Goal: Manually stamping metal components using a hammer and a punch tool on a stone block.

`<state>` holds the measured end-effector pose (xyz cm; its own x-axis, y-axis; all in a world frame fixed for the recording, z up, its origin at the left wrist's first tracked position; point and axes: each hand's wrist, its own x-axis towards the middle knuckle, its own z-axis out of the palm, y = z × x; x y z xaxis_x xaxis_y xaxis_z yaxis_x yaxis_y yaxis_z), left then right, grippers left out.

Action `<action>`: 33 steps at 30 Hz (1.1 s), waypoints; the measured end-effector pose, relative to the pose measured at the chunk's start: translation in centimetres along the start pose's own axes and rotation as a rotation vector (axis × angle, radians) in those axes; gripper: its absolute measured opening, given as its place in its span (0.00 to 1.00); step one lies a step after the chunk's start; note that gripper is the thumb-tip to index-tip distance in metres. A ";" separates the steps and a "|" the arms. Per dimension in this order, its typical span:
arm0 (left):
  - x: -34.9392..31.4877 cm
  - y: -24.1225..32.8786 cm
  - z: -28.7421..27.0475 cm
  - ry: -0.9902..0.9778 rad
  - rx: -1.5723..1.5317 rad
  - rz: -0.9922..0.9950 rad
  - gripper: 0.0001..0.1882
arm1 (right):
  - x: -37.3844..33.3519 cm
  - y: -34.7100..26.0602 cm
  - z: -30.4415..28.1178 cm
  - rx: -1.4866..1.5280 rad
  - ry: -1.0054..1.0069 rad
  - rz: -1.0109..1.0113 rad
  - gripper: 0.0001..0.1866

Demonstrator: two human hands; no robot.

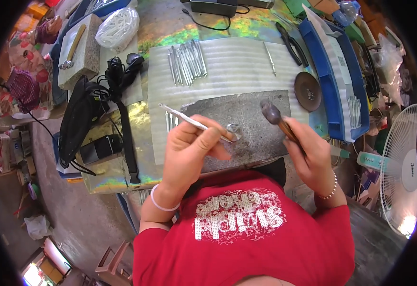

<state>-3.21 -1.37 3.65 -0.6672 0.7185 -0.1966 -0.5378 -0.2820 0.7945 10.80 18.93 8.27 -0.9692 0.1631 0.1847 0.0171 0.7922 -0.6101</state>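
Note:
My left hand (192,148) is closed on a slim silvery rod (182,116), which slants up to the left over the dark grey stone slab (261,124). In my right hand (311,155) is a hammer (275,117), gripped by its wooden handle with the metal head raised over the slab's right part. A small shiny round metal piece (235,132) sits on the slab beside my left fingertips. I cannot tell whether the rod touches it. Beyond the slab lies a row of similar rods (188,63) on a white foam sheet (237,57).
To the right are a single rod (270,59), black-handled pliers (292,45), a brown round disc (307,91), a blue tray (330,86) and a fan (404,167). Black straps and cables (118,78), a stone block with another hammer (73,45) and a bag of white strips (118,28) occupy the left.

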 end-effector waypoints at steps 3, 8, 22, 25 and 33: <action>0.3 0.2 -0.6 -0.037 -0.220 -0.034 0.09 | 0.1 2.6 2.5 -0.122 0.054 0.020 0.25; 0.5 0.0 -0.8 -0.021 -0.244 -0.063 0.09 | -0.3 4.0 4.4 -0.260 -0.029 0.114 0.27; 0.1 0.0 0.7 -0.041 0.211 -0.036 0.13 | 13.4 17.0 2.9 -0.289 0.082 0.215 0.15; -0.8 -0.1 0.8 0.000 0.434 0.088 0.12 | 16.4 20.2 4.9 -0.333 -0.009 0.302 0.14; -1.4 -0.1 1.3 0.058 0.346 0.077 0.10 | 16.0 15.9 1.5 -0.196 -0.006 0.230 0.10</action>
<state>-1.50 -1.52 4.60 -0.7322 0.6637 -0.1528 -0.2848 -0.0945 0.9539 -4.75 33.29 0.38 -0.9357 0.3486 0.0544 0.2828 0.8333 -0.4750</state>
